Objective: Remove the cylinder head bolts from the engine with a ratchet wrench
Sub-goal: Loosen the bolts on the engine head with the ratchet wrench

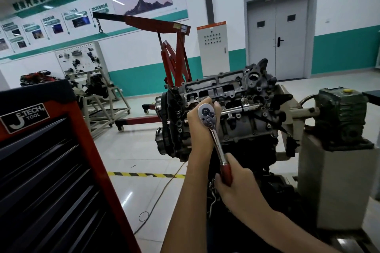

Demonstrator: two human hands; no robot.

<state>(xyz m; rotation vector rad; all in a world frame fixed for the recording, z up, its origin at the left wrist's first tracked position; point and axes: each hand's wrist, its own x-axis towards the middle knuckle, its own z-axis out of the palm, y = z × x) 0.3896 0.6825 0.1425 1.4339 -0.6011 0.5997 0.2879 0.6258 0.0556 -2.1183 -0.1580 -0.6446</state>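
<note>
The ratchet wrench (213, 135) is held in front of the engine (242, 96), its round chrome head facing the camera and its polished shank sloping down to a glossy red handle. The left hand (200, 129) cups the head from behind, with the fingers (213, 103) curled over its top edge. The right hand (238, 185) is clenched round the red handle, thumb lying along it.

A slim chrome bar (244, 107) runs from behind the ratchet head rightward across the cylinder head (218, 90). The left hand hides where the bar meets the wrench. The cylinder head is rough grey cast aluminium, full of rectangular openings and round bores, and stands tilted toward the viewer. Individual head bolts cannot be told apart among the small round fittings.

The engine hangs from a stand with a ribbed dark green gearbox (341, 117) topped by a yellow cap. At left stands a red tool cabinet (90, 150) with black drawer fronts and a metal badge. Behind are a red engine crane (174, 51) and a striped yellow and black floor line (144, 174).
</note>
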